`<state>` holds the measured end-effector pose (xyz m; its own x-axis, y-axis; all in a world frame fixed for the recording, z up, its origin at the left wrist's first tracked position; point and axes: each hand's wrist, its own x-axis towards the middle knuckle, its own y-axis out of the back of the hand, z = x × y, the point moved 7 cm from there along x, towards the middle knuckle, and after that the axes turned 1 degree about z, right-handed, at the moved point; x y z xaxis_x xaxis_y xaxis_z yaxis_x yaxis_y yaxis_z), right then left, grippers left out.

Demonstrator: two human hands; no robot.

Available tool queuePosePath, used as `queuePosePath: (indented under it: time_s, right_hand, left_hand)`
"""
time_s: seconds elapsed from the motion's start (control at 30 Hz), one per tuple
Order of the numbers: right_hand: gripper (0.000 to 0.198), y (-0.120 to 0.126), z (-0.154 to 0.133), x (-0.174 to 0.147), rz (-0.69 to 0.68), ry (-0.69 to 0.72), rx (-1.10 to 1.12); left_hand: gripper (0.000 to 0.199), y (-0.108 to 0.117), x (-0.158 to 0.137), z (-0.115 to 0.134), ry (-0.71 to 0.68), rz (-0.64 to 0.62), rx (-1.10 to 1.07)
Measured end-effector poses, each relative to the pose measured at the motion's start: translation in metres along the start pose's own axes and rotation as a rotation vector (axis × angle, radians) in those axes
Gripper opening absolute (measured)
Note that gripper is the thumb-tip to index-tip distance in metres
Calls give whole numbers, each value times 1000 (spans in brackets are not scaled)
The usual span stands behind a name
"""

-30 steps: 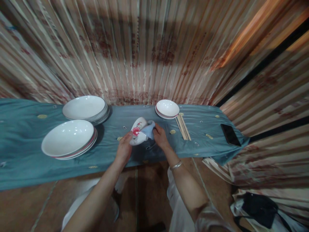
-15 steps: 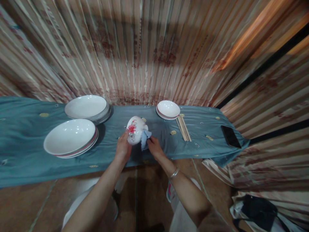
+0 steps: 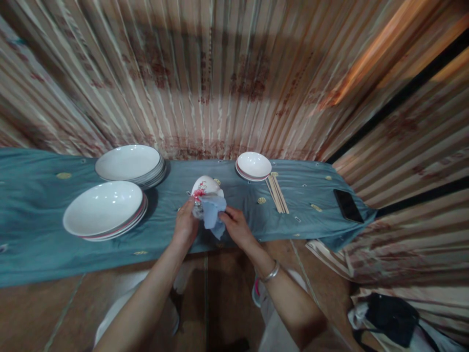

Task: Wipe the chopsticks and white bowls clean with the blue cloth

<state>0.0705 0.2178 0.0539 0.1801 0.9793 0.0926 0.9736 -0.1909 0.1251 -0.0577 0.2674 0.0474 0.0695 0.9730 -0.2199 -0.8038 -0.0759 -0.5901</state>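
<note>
My left hand (image 3: 185, 222) grips the near left rim of a small white bowl (image 3: 207, 184) with a red flower on its outside. The bowl is tilted, its outer side towards me, above the table. Pinched in my right hand (image 3: 234, 224) is a light blue cloth (image 3: 212, 213), which lies across the near right part of the bowl and hangs down below it. Part of the flower and the bowl's lower side are hidden behind the cloth.
On the teal tablecloth (image 3: 190, 239) stand a stack of large bowls (image 3: 104, 210), a stack of plates (image 3: 128, 164) and small stacked bowls (image 3: 253, 165). Chopsticks (image 3: 277, 194) and a black phone (image 3: 348, 206) lie to the right. A pleated curtain (image 3: 205, 78) hangs behind; a black bag (image 3: 392, 318) is at lower right.
My right hand has brought the cloth leftward over the bowl's near face; it now spreads wider and covers part of the flower. My left hand keeps its hold.
</note>
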Motion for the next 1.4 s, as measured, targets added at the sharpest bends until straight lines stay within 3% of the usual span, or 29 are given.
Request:
queuePosePath:
  time_s: [0.17,0.3,0.43,0.57,0.83,1.07,1.4]
  right_hand:
    - [28,34,-24,1,192,148,-97]
    - [30,51,-31,1,274,254,-306]
    - [37,35,-31,-3,231,397,-575]
    - [44,10,-30,-9,134,511,-757]
    - [47,8,-32,-3,81,501,-967]
    - [42,14,-35,-10,74,476,-951]
    - [43,13,-39,-22,47,523,-641]
  left_hand:
    - [26,1,3,0,-29,-3,-23]
    - [20,2,4,-1,-23,8,-39]
    - [20,-4,3,-6,21,-51,-78]
    - [27,-1,1,-16,132,-1,-66]
    - [29,-8,-2,-15,152,-30,-122]
    - [31,-6,5,-18,131,-48,-134]
    - [37,0,5,-19,113,-27,-21]
